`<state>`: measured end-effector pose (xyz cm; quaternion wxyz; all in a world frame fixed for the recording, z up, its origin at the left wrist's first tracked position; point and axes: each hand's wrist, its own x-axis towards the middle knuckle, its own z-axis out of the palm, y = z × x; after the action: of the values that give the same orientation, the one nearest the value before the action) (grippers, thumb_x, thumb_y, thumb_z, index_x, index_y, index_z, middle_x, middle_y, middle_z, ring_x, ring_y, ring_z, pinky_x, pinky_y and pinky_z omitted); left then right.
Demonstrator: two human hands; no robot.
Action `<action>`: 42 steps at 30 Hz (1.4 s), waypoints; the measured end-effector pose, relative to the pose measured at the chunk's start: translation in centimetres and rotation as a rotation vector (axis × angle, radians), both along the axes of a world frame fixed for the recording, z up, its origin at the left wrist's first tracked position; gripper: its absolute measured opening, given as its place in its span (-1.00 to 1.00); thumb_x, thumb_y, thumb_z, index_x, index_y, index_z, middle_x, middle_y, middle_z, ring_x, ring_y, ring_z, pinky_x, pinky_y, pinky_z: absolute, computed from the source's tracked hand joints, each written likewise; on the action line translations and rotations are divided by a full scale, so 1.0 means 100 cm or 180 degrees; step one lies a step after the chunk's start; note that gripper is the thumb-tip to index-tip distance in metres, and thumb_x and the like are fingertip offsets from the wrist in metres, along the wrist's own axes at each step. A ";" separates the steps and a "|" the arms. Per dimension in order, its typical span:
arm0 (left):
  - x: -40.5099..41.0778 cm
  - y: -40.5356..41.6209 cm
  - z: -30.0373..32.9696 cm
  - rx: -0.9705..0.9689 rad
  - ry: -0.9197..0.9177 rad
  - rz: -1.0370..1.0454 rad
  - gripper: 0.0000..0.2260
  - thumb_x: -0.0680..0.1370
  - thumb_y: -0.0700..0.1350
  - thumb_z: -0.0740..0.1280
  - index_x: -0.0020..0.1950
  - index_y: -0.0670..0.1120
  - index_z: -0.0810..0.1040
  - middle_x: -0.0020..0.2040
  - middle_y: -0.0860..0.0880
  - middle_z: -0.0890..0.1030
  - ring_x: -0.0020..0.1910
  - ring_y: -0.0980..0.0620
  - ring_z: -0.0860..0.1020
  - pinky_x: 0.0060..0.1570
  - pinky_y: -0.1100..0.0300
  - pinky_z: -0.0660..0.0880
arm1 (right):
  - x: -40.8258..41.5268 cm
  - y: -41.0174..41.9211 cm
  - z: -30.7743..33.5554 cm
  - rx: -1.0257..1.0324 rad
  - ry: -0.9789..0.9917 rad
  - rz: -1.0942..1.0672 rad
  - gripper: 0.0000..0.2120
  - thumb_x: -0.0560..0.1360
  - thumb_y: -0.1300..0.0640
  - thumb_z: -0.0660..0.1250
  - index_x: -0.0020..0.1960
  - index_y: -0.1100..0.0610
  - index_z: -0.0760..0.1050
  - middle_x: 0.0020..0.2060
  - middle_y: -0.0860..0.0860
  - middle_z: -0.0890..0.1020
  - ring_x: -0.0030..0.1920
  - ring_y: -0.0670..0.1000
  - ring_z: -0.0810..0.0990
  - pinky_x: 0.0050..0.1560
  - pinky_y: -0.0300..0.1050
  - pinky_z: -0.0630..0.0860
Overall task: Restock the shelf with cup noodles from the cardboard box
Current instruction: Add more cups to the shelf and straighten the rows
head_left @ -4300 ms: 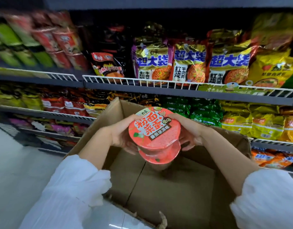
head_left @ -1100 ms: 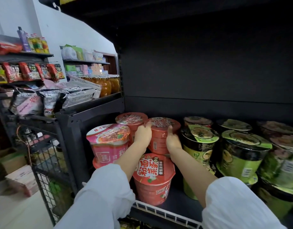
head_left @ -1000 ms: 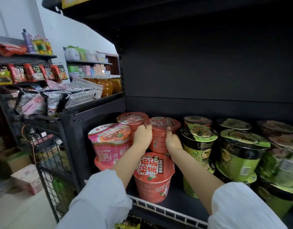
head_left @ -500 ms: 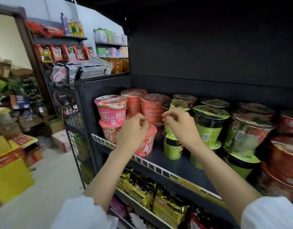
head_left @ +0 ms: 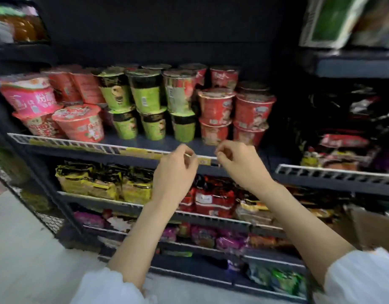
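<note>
While both arms reach forward from white sleeves (head_left: 114,288), the left hand (head_left: 174,172) and the right hand (head_left: 239,164) hang side by side in front of the shelf (head_left: 132,157), close to each other but apart. Each grip is loosely curled, fingers bent inward, and holds nothing; neither hand touches any cup. On the shelf, behind a white wire rail (head_left: 64,143), stand the cup noodles (head_left: 79,123), mostly stacked two high. Pink and salmon-red cups fill the left end; green cups (head_left: 145,99) occupy the middle, and red cups (head_left: 215,110) stand at the right end, just beyond the right hand. One salmon-red cup sits singly at the near left, close behind the rail. Below, lower shelves carry yellow packets (head_left: 101,183), red packets (head_left: 211,198) and purple packets (head_left: 202,235). At the right edge, a brown flap of the cardboard box (head_left: 373,229) shows beside the right forearm; its inside is out of view. Pale floor (head_left: 24,249) lies at the near left. Motion blur softens all printed labels.
</note>
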<state>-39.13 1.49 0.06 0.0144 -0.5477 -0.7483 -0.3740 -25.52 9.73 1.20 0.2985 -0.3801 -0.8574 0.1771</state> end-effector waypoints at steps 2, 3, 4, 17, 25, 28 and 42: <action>0.050 0.002 -0.014 -0.0328 0.0050 -0.0323 -0.87 0.58 -0.04 0.24 0.03 -0.04 0.52 -0.19 0.05 0.59 -0.19 0.01 0.58 -0.29 0.14 0.47 | 0.056 -0.007 -0.015 -0.0207 -0.0172 -0.0227 -0.83 0.58 0.13 0.19 -0.03 0.12 0.55 -0.30 0.08 0.63 -0.31 0.11 0.58 -0.31 -0.02 0.48; 0.075 0.003 -0.019 -0.0474 0.0052 -0.0505 -0.88 0.58 -0.03 0.24 0.02 -0.04 0.52 -0.19 0.05 0.59 -0.18 0.00 0.59 -0.27 0.13 0.49 | 0.082 -0.009 -0.021 -0.0294 -0.0244 -0.0357 -0.82 0.58 0.12 0.18 -0.03 0.13 0.55 -0.32 0.08 0.63 -0.35 0.11 0.57 -0.35 -0.05 0.45; 0.098 0.005 -0.023 -0.0586 0.0049 -0.0671 -0.88 0.58 -0.02 0.24 0.01 -0.03 0.51 -0.20 0.06 0.59 -0.18 0.00 0.59 -0.27 0.13 0.50 | 0.108 -0.011 -0.025 -0.0358 -0.0293 -0.0493 -0.81 0.58 0.11 0.18 -0.04 0.13 0.55 -0.33 0.08 0.62 -0.36 0.10 0.56 -0.35 -0.07 0.44; 0.373 0.081 -0.058 -0.1515 0.0187 -0.1643 -0.82 0.60 -0.10 0.21 0.11 -0.14 0.51 0.09 -0.16 0.59 0.00 -0.10 0.58 -0.02 0.04 0.54 | 0.371 0.043 -0.107 -0.1456 -0.0691 -0.1216 -0.77 0.56 0.09 0.14 -0.01 0.15 0.55 -0.27 0.08 0.61 -0.17 0.16 0.60 -0.23 -0.10 0.43; 0.482 0.118 -0.133 -0.2662 0.0194 -0.1536 -0.76 0.60 -0.06 0.20 0.14 -0.17 0.53 0.05 -0.15 0.58 0.02 -0.14 0.55 -0.11 0.06 0.49 | 0.466 0.069 -0.179 -0.2339 -0.1122 -0.1337 -0.74 0.53 0.13 0.18 0.09 0.21 0.55 0.02 0.18 0.62 0.03 0.20 0.59 -0.07 -0.05 0.50; 0.491 0.126 -0.171 -0.3048 0.0055 -0.1210 -0.72 0.59 -0.04 0.20 0.17 -0.17 0.53 0.15 -0.17 0.56 0.11 -0.16 0.54 0.06 0.02 0.50 | 0.492 0.072 -0.207 -0.2518 -0.1168 -0.1402 -0.72 0.53 0.12 0.17 0.06 0.22 0.58 0.01 0.20 0.63 0.01 0.21 0.60 -0.09 -0.09 0.48; 0.522 0.137 -0.269 -0.3570 -0.1525 -0.0839 -0.71 0.62 -0.06 0.16 0.19 -0.19 0.55 0.18 -0.20 0.59 0.15 -0.16 0.55 0.19 0.01 0.47 | 0.548 0.065 -0.275 -0.3330 -0.1026 -0.2186 -0.59 0.56 0.09 0.23 0.31 0.32 0.39 0.21 0.23 0.55 0.17 0.16 0.56 0.04 -0.09 0.48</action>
<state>13.11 15.20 -26.87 -0.4899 -0.4605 -0.7394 -0.0352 29.27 16.25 -26.33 -0.0191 -0.7500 -0.5213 0.4067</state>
